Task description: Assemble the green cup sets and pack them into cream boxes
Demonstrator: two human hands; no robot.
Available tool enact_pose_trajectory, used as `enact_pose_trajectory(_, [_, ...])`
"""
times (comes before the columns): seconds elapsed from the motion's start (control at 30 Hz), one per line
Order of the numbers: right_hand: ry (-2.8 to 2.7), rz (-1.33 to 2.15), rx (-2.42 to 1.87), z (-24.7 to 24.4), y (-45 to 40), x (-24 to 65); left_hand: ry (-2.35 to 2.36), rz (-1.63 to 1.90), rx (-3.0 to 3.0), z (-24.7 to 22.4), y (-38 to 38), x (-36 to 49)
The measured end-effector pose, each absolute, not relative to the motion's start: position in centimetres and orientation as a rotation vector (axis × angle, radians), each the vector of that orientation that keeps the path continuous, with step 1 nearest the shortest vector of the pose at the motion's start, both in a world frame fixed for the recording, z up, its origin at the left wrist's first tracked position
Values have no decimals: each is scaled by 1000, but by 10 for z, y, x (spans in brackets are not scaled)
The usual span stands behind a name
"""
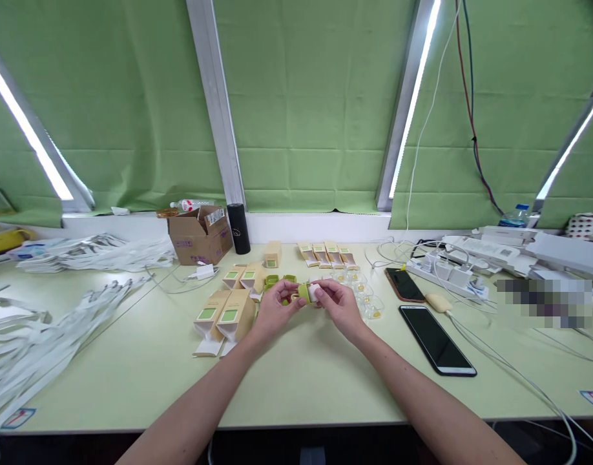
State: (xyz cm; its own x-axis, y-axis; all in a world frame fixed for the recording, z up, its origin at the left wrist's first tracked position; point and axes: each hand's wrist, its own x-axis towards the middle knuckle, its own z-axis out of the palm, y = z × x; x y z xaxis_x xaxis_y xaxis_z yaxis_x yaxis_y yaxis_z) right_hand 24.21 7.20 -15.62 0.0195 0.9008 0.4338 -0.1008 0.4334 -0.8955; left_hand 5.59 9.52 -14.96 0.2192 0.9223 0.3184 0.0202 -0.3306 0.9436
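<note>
In front of me, over the middle of the table, my left hand (276, 309) pinches a small green case (303, 292). My right hand (343, 309) grips a small white piece (313, 292) against the case's right side; whether it sits inside cannot be made out. Several more green cases (272, 280) lie just behind my left hand. To the right of my right hand are clear plastic cups (374, 307) with yellow spots. Several tan boxes with green labels (238, 313) stand left of my left hand, the nearest with their white flaps open.
More tan boxes (328, 255) lie at the back. A brown carton (199, 236) and a black cylinder (239, 229) stand against the wall. White strips (68, 336) cover the left side. Phones (436, 339), cables, a power strip (446, 278) and white packaging (504, 252) occupy the right.
</note>
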Motion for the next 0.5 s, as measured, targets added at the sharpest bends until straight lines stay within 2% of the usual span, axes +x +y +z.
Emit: enact_pose_trajectory(0.5, [-1298, 923, -803, -162, 73, 237, 909, 1248, 1718, -152, 95, 55])
